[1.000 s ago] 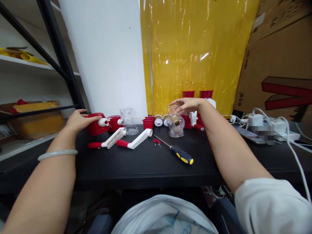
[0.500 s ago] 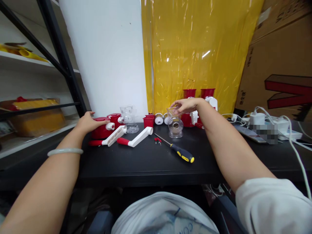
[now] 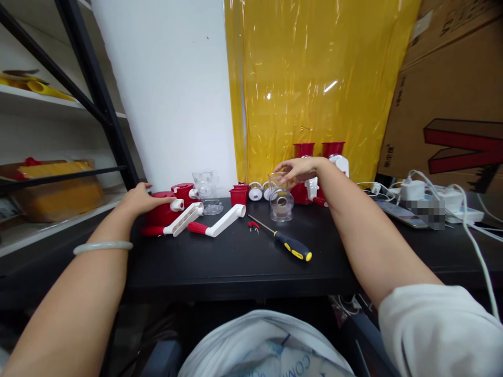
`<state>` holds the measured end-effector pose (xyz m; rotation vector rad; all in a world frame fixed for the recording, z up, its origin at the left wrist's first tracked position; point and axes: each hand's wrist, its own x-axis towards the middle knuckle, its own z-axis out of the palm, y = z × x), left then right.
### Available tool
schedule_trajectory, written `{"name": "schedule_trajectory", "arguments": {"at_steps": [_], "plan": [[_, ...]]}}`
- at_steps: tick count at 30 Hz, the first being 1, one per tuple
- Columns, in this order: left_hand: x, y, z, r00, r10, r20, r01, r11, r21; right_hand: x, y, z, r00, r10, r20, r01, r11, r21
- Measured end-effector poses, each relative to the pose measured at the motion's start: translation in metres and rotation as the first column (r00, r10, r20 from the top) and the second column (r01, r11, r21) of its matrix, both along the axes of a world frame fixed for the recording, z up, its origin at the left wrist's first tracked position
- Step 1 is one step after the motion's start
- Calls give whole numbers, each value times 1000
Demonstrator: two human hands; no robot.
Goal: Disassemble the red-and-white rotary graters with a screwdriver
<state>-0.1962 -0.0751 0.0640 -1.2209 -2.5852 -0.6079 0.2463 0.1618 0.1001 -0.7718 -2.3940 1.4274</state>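
Note:
My left hand (image 3: 135,201) is at the red plastic base (image 3: 163,212) on the left of the desk, thumb across its top and the other fingers partly hidden behind. With its fingers on the upper rim, my right hand (image 3: 301,170) grips a clear plastic hopper-like housing (image 3: 281,204), which stands upright and has a round opening facing me. Two white cranks with red handles, a left crank (image 3: 184,220) and a right crank (image 3: 223,222), lie between my hands. A screwdriver (image 3: 293,246) lies in front of the housing, its tip near small red wing-shaped parts (image 3: 253,225).
Behind stand another clear housing (image 3: 204,186), a red cup-like part (image 3: 238,195), white round parts (image 3: 255,191) and red-and-white crank machines (image 3: 334,152). Chargers and cables (image 3: 412,189) and a phone (image 3: 401,213) occupy the right side. A shelf rack (image 3: 82,63) borders the left.
The view has shifted very slightly. Both hands keep their places, the left at the red base and the right on the clear housing.

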Motion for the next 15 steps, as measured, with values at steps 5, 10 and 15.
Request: {"name": "schedule_trajectory", "arguments": {"at_steps": [5,10,15], "plan": [[0,0,1,1000,-9,-22,9,1000,3,0,3,0,1000,3,2,-3,1000,11],[-9,-5,3,996,-72,55,73,997,-8,0,4,-1,1000,17,0,-17,1000,22],[-20,-6,0,973,-147,180,146,989,18,0,1,0,1000,7,-5,-7,999,39]]}}
